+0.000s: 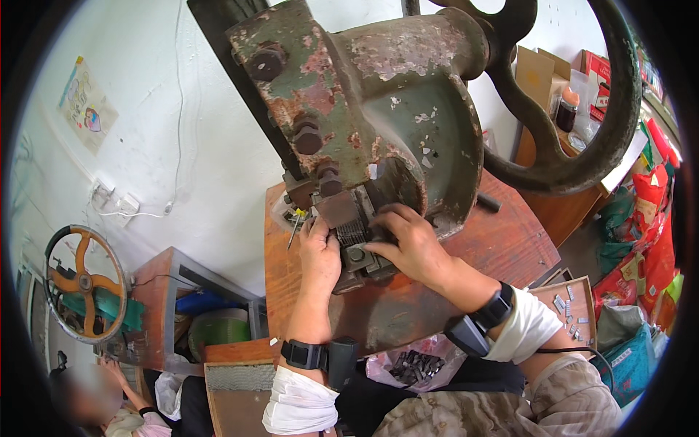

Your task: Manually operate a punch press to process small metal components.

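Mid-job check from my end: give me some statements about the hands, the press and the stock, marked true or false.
1. The left hand and right hand are both at the ridged metal block. True.
2. The press has smooth, unmarked paint. False: its green paint is chipped and worn.
3. The press's large wheel is at the upper right of the view. True.
4. The shallow box of small metal pieces is on the person's left. False: it is on the right.
5. The plastic bag below the table edge holds dark metal pieces. True.
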Action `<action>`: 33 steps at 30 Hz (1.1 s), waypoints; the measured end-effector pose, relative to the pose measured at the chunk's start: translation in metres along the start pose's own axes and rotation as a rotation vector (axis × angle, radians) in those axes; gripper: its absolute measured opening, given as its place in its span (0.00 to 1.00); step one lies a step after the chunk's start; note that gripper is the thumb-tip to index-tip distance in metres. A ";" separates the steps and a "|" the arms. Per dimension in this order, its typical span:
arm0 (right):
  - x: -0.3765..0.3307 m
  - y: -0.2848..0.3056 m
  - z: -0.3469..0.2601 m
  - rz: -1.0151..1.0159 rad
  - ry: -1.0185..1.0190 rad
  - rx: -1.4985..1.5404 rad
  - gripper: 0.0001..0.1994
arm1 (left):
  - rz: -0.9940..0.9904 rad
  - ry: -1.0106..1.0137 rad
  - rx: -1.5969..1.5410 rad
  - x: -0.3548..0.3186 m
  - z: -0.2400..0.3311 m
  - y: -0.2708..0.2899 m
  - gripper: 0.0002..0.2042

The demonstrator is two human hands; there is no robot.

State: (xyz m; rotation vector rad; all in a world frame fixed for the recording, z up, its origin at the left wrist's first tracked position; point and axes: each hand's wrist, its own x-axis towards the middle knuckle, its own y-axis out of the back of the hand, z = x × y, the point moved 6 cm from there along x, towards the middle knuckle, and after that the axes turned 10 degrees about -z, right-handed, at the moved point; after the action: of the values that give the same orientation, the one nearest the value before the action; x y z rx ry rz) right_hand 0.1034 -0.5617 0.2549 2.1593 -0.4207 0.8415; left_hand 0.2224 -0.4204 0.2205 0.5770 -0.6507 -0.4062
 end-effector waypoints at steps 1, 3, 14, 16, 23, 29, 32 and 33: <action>0.008 -0.004 0.003 -0.003 0.000 -0.010 0.20 | -0.040 0.021 -0.019 0.002 0.001 -0.003 0.18; 0.019 -0.015 0.017 -0.087 -0.178 -0.014 0.25 | -0.025 0.012 -0.047 0.002 0.005 -0.002 0.18; 0.029 -0.024 0.013 -0.103 -0.330 -0.092 0.36 | 0.003 0.053 -0.125 0.000 0.009 0.001 0.19; 0.026 -0.024 0.014 -0.118 -0.337 -0.085 0.35 | -0.039 0.001 -0.067 -0.001 0.013 0.001 0.19; 0.021 -0.022 0.024 -0.120 -0.296 0.017 0.32 | -0.210 0.059 0.084 0.001 0.009 -0.007 0.21; 0.019 0.074 -0.054 0.021 0.143 -0.187 0.19 | -0.271 0.156 0.091 -0.005 -0.009 -0.007 0.22; 0.049 0.158 -0.130 0.222 0.493 -0.335 0.15 | -0.269 0.195 0.104 -0.011 -0.017 -0.001 0.22; 0.074 0.202 -0.169 0.253 0.261 -0.492 0.15 | -0.327 0.084 0.076 0.007 0.017 -0.028 0.22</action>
State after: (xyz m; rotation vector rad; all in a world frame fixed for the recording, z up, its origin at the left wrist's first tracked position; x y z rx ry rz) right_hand -0.0237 -0.5672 0.4972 1.5427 -0.6945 1.0199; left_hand 0.2110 -0.4520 0.2177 0.7724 -0.4930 -0.6614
